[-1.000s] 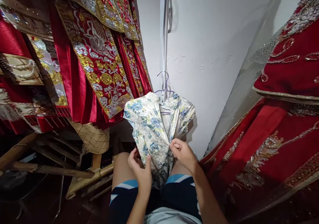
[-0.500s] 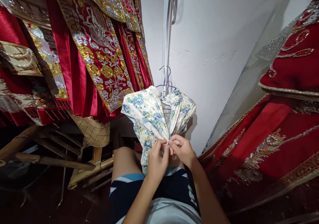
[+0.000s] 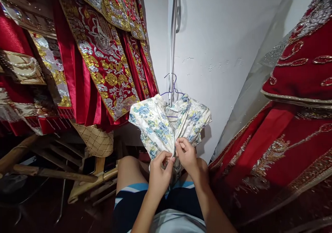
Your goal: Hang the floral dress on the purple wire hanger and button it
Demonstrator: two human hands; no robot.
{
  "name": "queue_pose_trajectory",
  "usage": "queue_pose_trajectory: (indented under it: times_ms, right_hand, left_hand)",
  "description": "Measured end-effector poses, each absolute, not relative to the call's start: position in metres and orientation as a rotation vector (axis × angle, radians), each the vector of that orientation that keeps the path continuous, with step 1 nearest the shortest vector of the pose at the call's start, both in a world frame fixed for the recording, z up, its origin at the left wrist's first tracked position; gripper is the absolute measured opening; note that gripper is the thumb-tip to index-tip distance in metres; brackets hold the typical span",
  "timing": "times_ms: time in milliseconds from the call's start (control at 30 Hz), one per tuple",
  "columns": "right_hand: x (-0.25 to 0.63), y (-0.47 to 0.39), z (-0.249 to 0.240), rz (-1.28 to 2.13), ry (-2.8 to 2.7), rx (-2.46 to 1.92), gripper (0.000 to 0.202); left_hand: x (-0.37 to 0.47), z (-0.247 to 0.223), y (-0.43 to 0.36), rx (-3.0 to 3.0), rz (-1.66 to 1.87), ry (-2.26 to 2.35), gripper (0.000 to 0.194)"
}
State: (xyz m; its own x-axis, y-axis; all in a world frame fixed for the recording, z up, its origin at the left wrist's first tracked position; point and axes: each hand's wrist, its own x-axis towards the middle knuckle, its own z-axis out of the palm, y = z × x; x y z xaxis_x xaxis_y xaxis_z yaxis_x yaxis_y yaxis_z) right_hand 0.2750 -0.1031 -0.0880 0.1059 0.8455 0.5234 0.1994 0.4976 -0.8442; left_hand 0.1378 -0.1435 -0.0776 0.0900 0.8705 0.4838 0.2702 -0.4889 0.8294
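Behind everything rises a white wall [image 3: 215, 29], scuffed with small marks at mid-height. Along the right side spreads a deep red gown [image 3: 280, 122], with beaded loops on its upper part and glittering motifs down its skirt. Opposite, on the left, hangs a red costume [image 3: 111, 77] thick with gold and silver embroidery, its pleats showing on either side of a long decorated panel. Beneath it stands a bamboo frame [image 3: 55, 174], partly lost in shadow. The person's lap, in dark shorts [image 3: 135, 205] with blue and white bands, fills the lower middle. A narrow pale upright [image 3: 171, 36] runs down in front of the wall.

At the centre, above and between the knees, is the floral garment [image 3: 153, 122], cream with blue flowers and touches of yellow, short-sleeved and open at the neck. The left hand [image 3: 160, 170] is at its front, thumb and fingers closed on the cloth near the opening. Just above and beside it, the right hand [image 3: 188, 157] pinches the opening's edge between thumb and fingers. A thin purple hanger [image 3: 172, 116] sits inside the shoulders; what its hook rests on is unclear.
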Motion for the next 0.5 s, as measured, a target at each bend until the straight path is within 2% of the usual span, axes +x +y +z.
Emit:
queue_pose_trajectory:
  times_ms: [267,500]
  right_hand:
    - [0.295,-0.034,-0.033,0.173,-1.512,-1.138,0.021]
    - [0.305,0.017,0.017,0.101,-1.567,-1.155,0.014]
  left_hand:
    - [0.141,-0.083,-0.144,1.921,1.399,1.13,0.019]
    - [0.141,-0.087,-0.139,1.938,1.396,1.146,0.021]
